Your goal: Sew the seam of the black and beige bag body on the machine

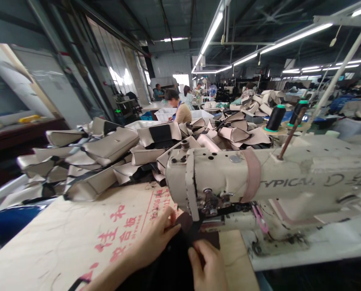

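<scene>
1. Left hand and right hand sit just in front of sewing machine, fingers curled, both pinching black piece.
2. Black piece runs up to the machine's foot.
3. Red-printed board lies left of machine.
4. Beige bag panels piled behind machine; thread cones on top side; co-worker beyond.

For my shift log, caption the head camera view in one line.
Left hand and right hand grip black material at a sewing machine, beside piled beige panels.
</scene>
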A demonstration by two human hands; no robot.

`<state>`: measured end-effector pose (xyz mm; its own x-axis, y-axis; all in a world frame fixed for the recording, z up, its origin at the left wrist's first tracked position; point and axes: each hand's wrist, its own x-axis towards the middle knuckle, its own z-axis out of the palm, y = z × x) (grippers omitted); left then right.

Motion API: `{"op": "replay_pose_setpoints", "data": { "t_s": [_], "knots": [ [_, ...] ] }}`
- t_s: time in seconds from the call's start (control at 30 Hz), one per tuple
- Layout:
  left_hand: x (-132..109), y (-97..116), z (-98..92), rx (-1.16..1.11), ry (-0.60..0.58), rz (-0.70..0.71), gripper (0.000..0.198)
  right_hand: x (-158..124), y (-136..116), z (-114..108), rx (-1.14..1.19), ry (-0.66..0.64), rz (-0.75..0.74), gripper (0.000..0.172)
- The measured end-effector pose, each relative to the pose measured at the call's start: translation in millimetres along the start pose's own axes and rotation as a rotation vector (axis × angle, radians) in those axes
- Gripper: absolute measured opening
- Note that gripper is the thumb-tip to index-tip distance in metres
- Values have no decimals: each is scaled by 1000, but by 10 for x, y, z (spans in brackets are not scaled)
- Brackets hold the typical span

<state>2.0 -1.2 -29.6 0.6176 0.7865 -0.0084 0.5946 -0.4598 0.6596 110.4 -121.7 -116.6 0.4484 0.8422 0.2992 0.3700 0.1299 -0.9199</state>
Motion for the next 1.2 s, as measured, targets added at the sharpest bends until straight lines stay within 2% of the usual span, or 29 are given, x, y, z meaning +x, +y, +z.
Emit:
{"op": "replay_pose_setpoints", "data": {
  "t_s": [0.1, 0.2, 0.3, 0.37, 0.43, 0.53, 0.57, 0.63, 0.73, 0.83, 0.9, 0.97, 1.0, 1.07, 1.13, 1.2],
  "knots": [
    [-471, -41, 52, 58, 16, -25, 17, -146, -22, -99, -199, 6, -290, 22],
    [-705, 28, 69, 32, 4, 17, 21, -201, -49, -171, -328, -10, -425, 22],
    [-747, 174, 39, -8, -67, 125, 34, -180, -92, -189, -379, -40, -460, 23],
    [-744, 261, 27, -83, -124, 166, 34, -171, -107, -178, -395, -38, -492, 23],
    [-736, 306, 40, -274, -133, 125, 27, -181, -107, -164, -404, -27, -521, 23],
    [-718, 316, 89, -577, -35, -8, 26, -208, -108, -161, -412, -33, -537, 24],
    [-718, 318, 99, -620, -2, -50, 30, -211, -112, -167, -413, -40, -534, 24],
    [-748, 332, 87, -623, -7, -102, 37, -200, -122, -191, -402, -76, -533, 24],
    [-885, 351, -24, -556, -150, -42, 41, -158, -120, -248, -376, -178, -551, 23],
    [-1056, 294, -162, -442, -293, 131, 67, -122, -93, -309, -412, -243, -557, 20],
    [-1111, 204, -194, -351, -239, 126, 63, -100, -76, -339, -429, -280, -545, 20],
    [-1088, 101, -154, -160, -79, 31, 33, -70, -73, -359, -414, -312, -542, 20],
    [-1053, 57, -113, -21, -29, -9, 33, -51, -78, -369, -412, -322, -549, 20],
    [-958, 5, -16, 255, -59, -56, 53, -6, -105, -405, -433, -341, -586, 21],
    [-872, 19, 76, 426, -161, -87, 61, 41, -154, -481, -476, -355, -623, 22],
    [-831, 82, 158, 519, -197, -117, 64, 84, -215, -596, -512, -371, -642, 23]
  ]
}}
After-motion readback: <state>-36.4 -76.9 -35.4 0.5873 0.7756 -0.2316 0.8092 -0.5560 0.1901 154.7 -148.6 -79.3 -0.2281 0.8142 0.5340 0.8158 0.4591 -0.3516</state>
